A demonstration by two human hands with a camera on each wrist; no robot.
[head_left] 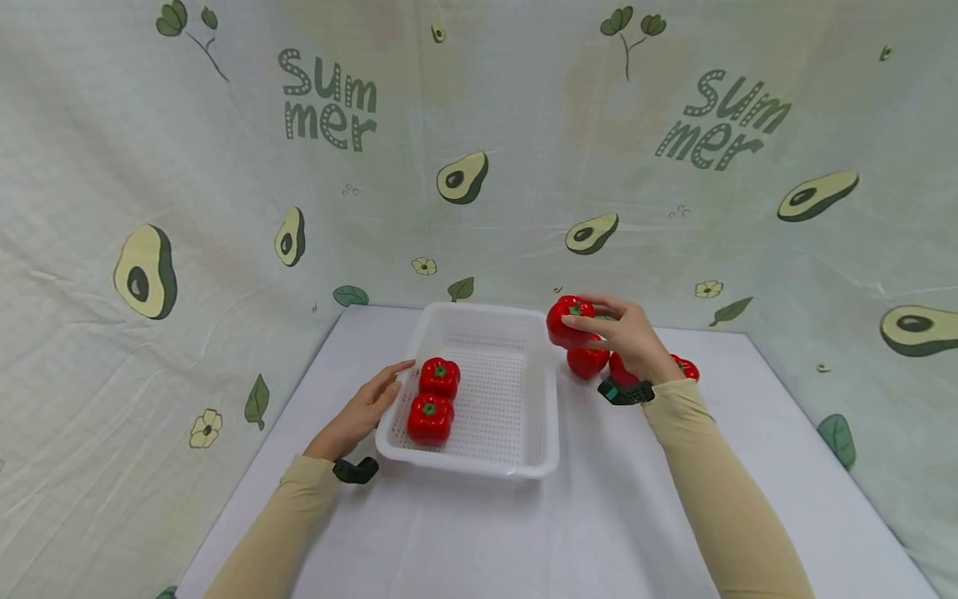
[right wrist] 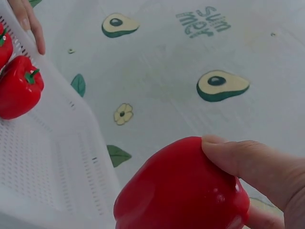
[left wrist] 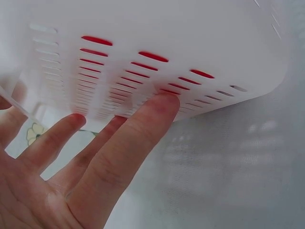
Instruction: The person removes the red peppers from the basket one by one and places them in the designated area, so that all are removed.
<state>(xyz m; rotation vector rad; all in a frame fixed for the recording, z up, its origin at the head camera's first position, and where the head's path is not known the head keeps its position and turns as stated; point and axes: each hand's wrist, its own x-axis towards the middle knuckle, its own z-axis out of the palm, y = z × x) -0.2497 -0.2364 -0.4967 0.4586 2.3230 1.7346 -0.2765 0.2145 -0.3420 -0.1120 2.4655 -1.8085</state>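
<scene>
A white perforated plastic basket (head_left: pixel 490 399) holds two red bell peppers, one (head_left: pixel 439 377) behind the other (head_left: pixel 430 420), along its left side. My left hand (head_left: pixel 365 408) rests against the basket's left wall; in the left wrist view its extended thumb (left wrist: pixel 138 136) and fingers touch the slotted outer side. Red shows through the slots. Just past the basket's right rim, my right hand (head_left: pixel 627 337) holds another red bell pepper (head_left: pixel 566 326) up above the table. The right wrist view shows the thumb pressed on this pepper's glossy side (right wrist: pixel 183 183).
More red bell peppers lie on the table right of the basket: one (head_left: pixel 587 360) under the held pepper, others (head_left: pixel 686 368) partly hidden behind my right hand and wrist. A cloth (head_left: pixel 524 208) printed with avocados hangs around the white table (head_left: pixel 464 532).
</scene>
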